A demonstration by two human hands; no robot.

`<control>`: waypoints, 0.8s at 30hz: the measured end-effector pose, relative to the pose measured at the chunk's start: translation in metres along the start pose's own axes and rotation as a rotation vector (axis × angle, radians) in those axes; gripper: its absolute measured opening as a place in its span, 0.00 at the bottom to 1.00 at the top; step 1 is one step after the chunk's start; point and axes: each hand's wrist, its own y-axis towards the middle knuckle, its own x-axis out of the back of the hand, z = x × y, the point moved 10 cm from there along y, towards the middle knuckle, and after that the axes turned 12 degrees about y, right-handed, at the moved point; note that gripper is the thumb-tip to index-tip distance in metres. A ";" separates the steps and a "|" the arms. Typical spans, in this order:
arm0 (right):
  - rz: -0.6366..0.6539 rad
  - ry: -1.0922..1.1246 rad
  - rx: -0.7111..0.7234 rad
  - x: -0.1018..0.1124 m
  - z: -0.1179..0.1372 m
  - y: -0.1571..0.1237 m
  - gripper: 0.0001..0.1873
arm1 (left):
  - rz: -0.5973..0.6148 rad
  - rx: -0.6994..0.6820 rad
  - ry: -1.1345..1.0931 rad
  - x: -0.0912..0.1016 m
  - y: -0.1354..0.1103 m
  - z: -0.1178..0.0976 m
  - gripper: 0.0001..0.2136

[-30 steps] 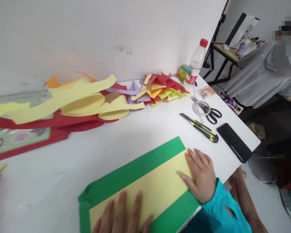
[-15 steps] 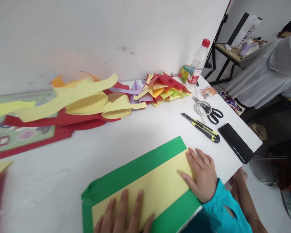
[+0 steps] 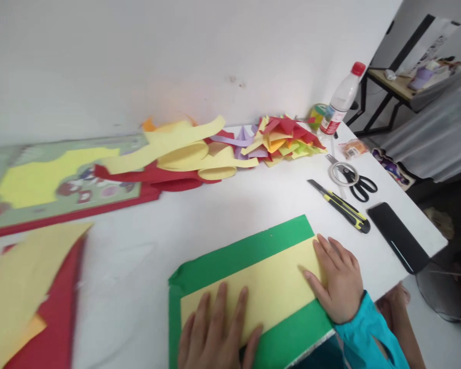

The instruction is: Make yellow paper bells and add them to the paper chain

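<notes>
A strip of pale yellow paper (image 3: 276,282) lies on a green board (image 3: 249,248), whose green border shows above and below it. My left hand (image 3: 218,333) rests flat on the strip's left part, fingers spread. At the right end of the strip, my right hand (image 3: 340,282) presses down with its fingers stretched out, the thumb apart. Neither hand grips anything. The near left part of the board runs out of the frame. A yellow and black utility knife (image 3: 343,207) lies on the table beyond my right hand.
Black-handled scissors (image 3: 363,187), a tape roll (image 3: 336,174), a phone (image 3: 397,236) and a bottle (image 3: 340,102) are on the right. Curled paper strips (image 3: 184,154) and folded paper pieces (image 3: 284,138) line the wall. Red and yellow paper (image 3: 57,307) lies at left.
The view has turned left, so everything sits further right and more red and yellow paper shows at left. Both hands stay flat on the yellow strip.
</notes>
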 end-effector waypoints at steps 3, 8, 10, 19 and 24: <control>-0.029 -0.020 0.037 0.002 0.003 0.001 0.29 | 0.020 0.020 0.005 0.002 0.000 -0.001 0.34; -0.055 -0.074 0.105 0.002 0.005 0.000 0.28 | 0.036 0.052 0.025 0.008 0.003 -0.002 0.30; -0.067 -0.101 0.124 0.002 0.005 -0.001 0.28 | 0.017 0.075 0.023 0.011 0.004 -0.001 0.29; -0.080 -0.115 0.159 -0.001 0.003 -0.003 0.34 | -0.047 0.155 -0.024 0.015 0.002 0.004 0.30; -0.085 -0.091 0.140 -0.001 0.001 -0.002 0.37 | -0.060 0.178 -0.034 0.016 0.000 0.006 0.29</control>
